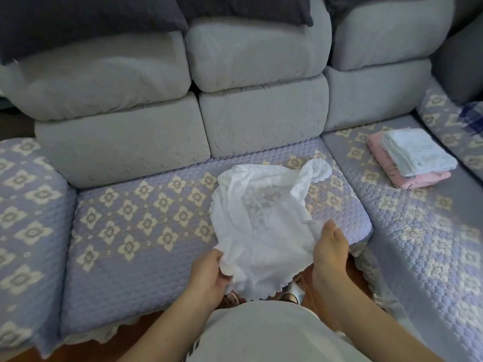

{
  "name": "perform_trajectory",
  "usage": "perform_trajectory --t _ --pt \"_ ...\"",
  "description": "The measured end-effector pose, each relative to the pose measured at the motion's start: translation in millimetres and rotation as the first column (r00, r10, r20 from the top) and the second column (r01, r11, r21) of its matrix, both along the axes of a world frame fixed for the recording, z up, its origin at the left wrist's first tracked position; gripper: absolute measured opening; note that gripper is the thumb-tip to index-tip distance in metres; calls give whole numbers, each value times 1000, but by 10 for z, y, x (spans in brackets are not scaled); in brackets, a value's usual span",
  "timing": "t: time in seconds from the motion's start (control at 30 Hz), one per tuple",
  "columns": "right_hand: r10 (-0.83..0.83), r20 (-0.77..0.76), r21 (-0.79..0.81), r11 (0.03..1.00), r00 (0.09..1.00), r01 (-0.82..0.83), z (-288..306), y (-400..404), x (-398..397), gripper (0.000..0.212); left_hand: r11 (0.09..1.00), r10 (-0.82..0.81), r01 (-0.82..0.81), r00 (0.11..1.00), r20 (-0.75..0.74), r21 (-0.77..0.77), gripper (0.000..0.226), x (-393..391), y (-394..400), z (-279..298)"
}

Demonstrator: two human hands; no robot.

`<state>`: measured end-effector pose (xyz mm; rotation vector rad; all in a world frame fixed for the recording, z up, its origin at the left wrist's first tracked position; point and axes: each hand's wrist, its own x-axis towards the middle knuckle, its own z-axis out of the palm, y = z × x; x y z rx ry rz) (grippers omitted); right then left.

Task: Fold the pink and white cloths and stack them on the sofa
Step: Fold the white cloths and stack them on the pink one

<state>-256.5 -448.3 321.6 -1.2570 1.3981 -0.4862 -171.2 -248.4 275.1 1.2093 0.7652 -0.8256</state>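
Note:
A white lace cloth (261,218) with a scalloped edge lies crumpled on the middle seat of the sofa (136,231), its near edge lifted over the seat front. My left hand (209,273) pinches its near left edge. My right hand (329,249) grips its near right side, fingers hidden under the fabric. On the right seat sits a folded pink cloth (407,176) with a folded white cloth (418,152) stacked on top.
The sofa has a lilac quilted cover with cream flowers and grey back cushions (256,116). A blue checked fabric (470,116) shows at the far right. Wooden floor (352,273) and feet in sandals (290,296) lie below the cloth.

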Motion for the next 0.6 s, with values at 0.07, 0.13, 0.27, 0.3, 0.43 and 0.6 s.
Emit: perform_trajectory --t 0.07,0.13,0.27,0.3,0.43,0.6 --pt "-57 -15 50 997 998 58 -84 -65 -68 43 999 -14 13 1000 9 49 17 -26 24 -2" --pt "-81 -23 44 996 996 82 -142 -87 -129 44 981 -117 99 988 99 168 15 -59 26 59" --pt "30 -62 -136 990 998 -38 -31 -11 -193 54 885 -424 308 845 327 350 27 -131 15 328" --pt "118 -82 -189 973 990 -132 43 45 -193 53 870 -469 355 810 354 341 26 -143 -3 407" --pt "458 -135 -349 808 879 -474 254 447 -105 42 880 -468 460 800 375 119 26 -191 -158 722" --pt "663 -135 -441 625 737 -644 94 738 -71 17 903 -371 417 878 301 -102 28 -246 -239 908"
